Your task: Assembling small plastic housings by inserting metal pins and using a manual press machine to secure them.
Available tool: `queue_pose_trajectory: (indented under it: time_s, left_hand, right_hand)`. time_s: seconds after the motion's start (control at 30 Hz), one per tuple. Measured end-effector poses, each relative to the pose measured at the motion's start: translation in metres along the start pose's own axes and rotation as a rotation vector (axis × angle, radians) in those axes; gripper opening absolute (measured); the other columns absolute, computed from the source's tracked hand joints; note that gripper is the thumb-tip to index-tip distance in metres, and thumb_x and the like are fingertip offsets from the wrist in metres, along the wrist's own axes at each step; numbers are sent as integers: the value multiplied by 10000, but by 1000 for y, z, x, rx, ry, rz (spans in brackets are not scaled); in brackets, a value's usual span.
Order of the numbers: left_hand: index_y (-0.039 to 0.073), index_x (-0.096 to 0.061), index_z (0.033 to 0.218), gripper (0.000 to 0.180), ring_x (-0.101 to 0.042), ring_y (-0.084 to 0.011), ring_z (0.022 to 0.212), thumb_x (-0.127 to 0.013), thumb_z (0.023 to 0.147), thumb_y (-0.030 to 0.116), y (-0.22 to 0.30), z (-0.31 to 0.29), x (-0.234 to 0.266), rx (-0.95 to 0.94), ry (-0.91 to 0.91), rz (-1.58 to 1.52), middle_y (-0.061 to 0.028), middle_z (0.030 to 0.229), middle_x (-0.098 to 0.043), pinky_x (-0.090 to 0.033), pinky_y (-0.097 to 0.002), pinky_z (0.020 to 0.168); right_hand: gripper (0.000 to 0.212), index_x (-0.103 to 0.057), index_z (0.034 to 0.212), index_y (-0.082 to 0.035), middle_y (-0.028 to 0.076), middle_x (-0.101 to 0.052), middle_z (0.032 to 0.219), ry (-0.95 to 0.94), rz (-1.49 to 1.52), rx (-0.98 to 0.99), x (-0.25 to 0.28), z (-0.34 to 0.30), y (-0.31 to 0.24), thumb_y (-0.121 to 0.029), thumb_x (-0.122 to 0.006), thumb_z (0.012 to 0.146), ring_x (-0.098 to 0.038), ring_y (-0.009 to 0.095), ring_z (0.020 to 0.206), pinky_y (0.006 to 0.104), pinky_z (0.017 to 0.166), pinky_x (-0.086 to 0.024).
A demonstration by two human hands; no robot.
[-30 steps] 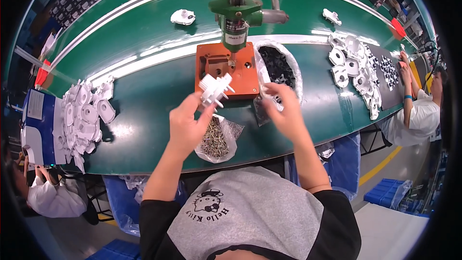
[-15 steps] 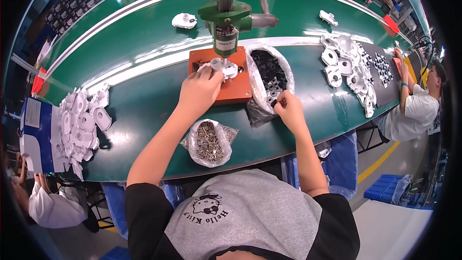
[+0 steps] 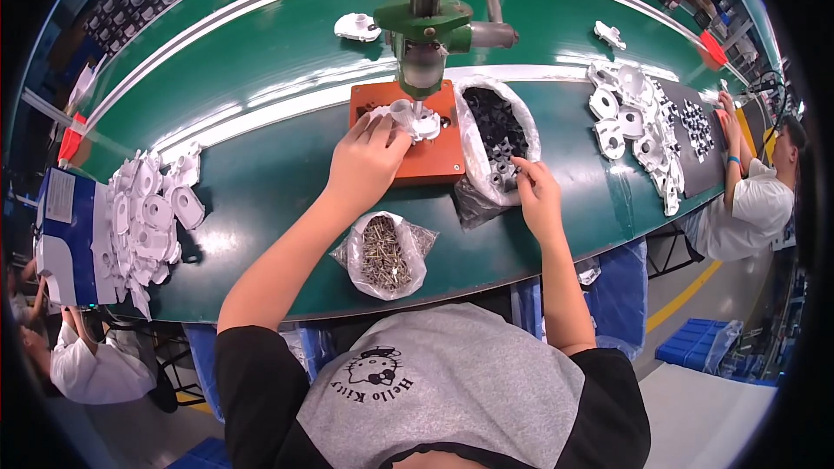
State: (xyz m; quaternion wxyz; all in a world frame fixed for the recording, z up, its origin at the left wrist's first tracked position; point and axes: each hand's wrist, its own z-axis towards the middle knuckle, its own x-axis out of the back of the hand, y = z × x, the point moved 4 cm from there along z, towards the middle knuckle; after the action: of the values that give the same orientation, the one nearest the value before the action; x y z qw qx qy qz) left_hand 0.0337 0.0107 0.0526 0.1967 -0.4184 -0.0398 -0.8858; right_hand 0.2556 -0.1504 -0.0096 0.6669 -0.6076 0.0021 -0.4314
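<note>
My left hand (image 3: 369, 161) has its fingers curled on a white plastic housing (image 3: 424, 127), which sits on an orange fixture block (image 3: 426, 170). The tip of a green-bodied press (image 3: 423, 65) comes down onto or just above the housing; its contact is hard to make out. At the right rim of a clear plastic bag (image 3: 527, 126) of small black parts (image 3: 495, 122), my right hand (image 3: 542, 200) has its fingers bent together. Whatever lies between those fingertips is too small to name. Nearer to me stands a bag of metal screws (image 3: 382, 256).
White housings are heaped at left (image 3: 148, 217) beside a blue-and-white box (image 3: 65, 234), and more are heaped at right (image 3: 630, 113). A dark mat (image 3: 695, 165) holds small black-and-white parts. Single housings lie at the back. Co-workers sit at both sides.
My right hand has moved from the bag's near edge, where it pinched a small black part, up and slightly right along its rim. My left hand stays at the housing. The view has shifted slightly.
</note>
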Motion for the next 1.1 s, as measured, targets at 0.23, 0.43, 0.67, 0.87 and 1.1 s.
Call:
queue_pose_trajectory:
  time_s: [0.23,0.43,0.67,0.87,1.1]
  left_hand:
    - [67,-567,857,136,-643,-272,941,-619,734,95,-9,10,6,48,-9,37,-113,945,-622,-504,-413,898]
    - [82,-578,850,114,-635,-315,1008,-632,768,142,-9,-5,-17,67,-7,30,-173,977,-632,-489,-430,931]
    - [51,-618,877,175,-576,-352,1091,-686,784,183,-11,-12,-12,71,-93,-216,-188,1116,-611,-465,-453,951]
    - [63,-640,917,258,-567,-371,1108,-686,755,260,-4,-16,-19,211,-15,-228,-234,1153,-596,-429,-449,995]
    - [63,-645,897,240,-583,-315,1090,-673,748,250,-9,-18,-23,217,86,-218,-182,1088,-633,-440,-423,988]
  right_hand:
    - [233,-637,1064,-13,37,-525,807,24,98,39,-3,4,-10,25,-536,857,-502,113,721,239,682,-414]
    - [224,-645,1057,-7,35,-584,821,19,107,12,-7,4,-9,6,-577,844,-540,101,741,228,702,-433]
    - [175,-690,986,0,61,-669,852,51,137,137,-21,29,-52,-40,-652,819,-595,94,746,240,702,-466]
    - [156,-728,910,-50,82,-673,973,-10,-130,389,-79,84,-73,-110,-686,773,-594,234,905,333,815,-473]
    - [125,-721,841,-32,54,-702,944,-91,-81,562,-90,95,-75,-107,-672,754,-594,260,916,368,847,-454]
